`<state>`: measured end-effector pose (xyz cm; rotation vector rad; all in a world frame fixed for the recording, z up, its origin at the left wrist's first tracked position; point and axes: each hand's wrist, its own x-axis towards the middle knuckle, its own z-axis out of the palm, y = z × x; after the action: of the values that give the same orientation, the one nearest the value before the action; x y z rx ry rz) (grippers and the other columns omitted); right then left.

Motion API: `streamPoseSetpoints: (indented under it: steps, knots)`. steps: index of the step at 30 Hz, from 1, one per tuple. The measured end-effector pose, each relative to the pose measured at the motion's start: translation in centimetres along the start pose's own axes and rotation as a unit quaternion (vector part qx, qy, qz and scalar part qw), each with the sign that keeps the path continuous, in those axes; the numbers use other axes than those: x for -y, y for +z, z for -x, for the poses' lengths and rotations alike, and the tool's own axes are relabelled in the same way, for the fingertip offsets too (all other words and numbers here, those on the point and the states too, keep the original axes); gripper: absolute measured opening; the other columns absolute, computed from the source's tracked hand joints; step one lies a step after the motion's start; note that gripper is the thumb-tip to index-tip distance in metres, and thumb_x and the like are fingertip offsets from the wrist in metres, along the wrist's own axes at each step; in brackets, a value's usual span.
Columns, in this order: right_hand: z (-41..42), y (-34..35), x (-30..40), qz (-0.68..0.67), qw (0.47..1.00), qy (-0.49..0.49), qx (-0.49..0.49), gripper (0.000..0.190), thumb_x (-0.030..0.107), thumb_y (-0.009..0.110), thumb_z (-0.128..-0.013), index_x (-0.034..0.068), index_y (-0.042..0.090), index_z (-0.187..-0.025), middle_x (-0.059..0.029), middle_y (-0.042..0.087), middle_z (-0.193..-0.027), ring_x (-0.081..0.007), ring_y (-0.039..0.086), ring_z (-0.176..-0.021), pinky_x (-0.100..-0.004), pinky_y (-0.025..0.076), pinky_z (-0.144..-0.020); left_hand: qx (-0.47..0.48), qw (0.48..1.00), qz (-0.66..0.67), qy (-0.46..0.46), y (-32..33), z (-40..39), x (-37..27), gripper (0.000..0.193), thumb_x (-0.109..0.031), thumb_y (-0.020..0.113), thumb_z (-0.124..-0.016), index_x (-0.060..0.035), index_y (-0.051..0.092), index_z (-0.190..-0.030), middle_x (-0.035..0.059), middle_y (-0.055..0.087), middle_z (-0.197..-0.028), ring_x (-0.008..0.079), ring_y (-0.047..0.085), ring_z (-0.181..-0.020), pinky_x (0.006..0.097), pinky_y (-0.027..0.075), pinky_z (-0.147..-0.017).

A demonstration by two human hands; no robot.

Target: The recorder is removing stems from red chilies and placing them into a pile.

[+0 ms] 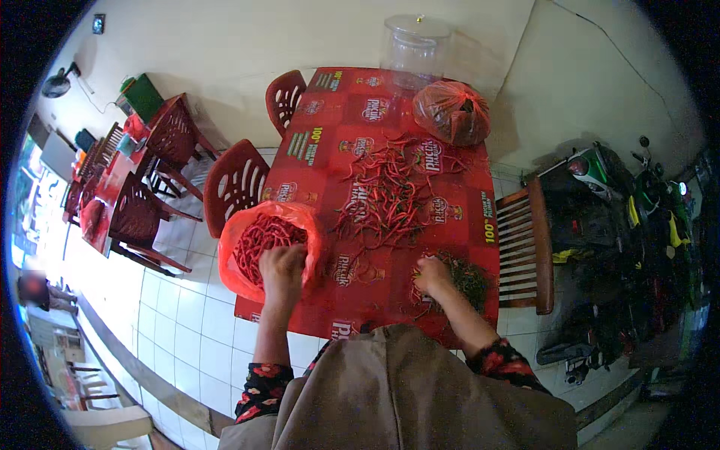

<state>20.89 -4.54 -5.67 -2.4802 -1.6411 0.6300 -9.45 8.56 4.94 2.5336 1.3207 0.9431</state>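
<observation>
My left hand point(283, 269) is over the mouth of a red plastic bag point(229, 275), its fingers bent down and slightly blurred. Long red chillies point(259, 239) fill the bag; whether the fingers hold one is hidden. Beside a heap of green chilli stems point(467, 281) at the table's near right, my right hand point(434, 277) has its fingers curled. Small green bits show near the fingertips, but a grip is not clear. Between and beyond both hands, a loose pile of red chillies with green stems point(388, 194) spreads over the red printed tablecloth point(315, 225).
A tied, filled plastic bag point(450, 115) and a clear lidded container point(417, 53) stand at the table's far end. Red plastic chairs point(236, 185) line the left side, a slatted wooden chair point(523, 247) the right. Motorbikes point(602, 174) are parked farther right.
</observation>
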Motion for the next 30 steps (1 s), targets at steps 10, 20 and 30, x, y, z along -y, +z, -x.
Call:
streamPoseSetpoints:
  steps: [10, 20, 30]
  knots:
    - [-8.2, 4.4, 11.5, -0.226, 0.968, 0.109, -0.036, 0.033, 0.031, 0.067, -0.076, 0.005, 0.065, -0.097, -0.0144, 0.064, -0.095, -0.0311, 0.060, -0.091, -0.0411, 0.048, -0.080, 0.013, 0.999, 0.024, -0.023, -2.2, 2.4, -1.5, 0.043, -0.010, 0.064, -0.071, -0.0094, 0.055, -0.113, 0.0113, 0.050, -0.116, 0.0310, 0.043, -0.110, 0.0479, 0.030, -0.095]
    - [-4.3, 2.4, 10.1, -0.371, 0.924, 0.033, -0.081, 0.016, 0.017, 0.068, -0.080, 0.003, 0.066, -0.086, -0.0092, 0.065, -0.083, -0.0201, 0.062, -0.075, -0.0343, 0.049, -0.070, 0.098, 0.979, 0.160, 0.079, -0.6, 5.6, -1.6, 0.037, -0.009, 0.065, -0.072, -0.0042, 0.056, -0.108, 0.0132, 0.057, -0.103, 0.0323, 0.053, -0.096, 0.0452, 0.041, -0.085]
    - [8.0, -1.1, 12.8, -0.527, 0.832, -0.027, -0.170, 0.009, 0.005, 0.066, -0.079, 0.003, 0.058, -0.082, -0.0057, 0.062, -0.083, -0.0139, 0.058, -0.077, -0.0287, 0.047, -0.071, 0.188, 0.936, 0.252, 0.158, 5.3, 5.2, -4.2, 0.032, -0.017, 0.063, -0.075, -0.0045, 0.058, -0.104, 0.0154, 0.058, -0.098, 0.0332, 0.054, -0.092, 0.0422, 0.044, -0.080]
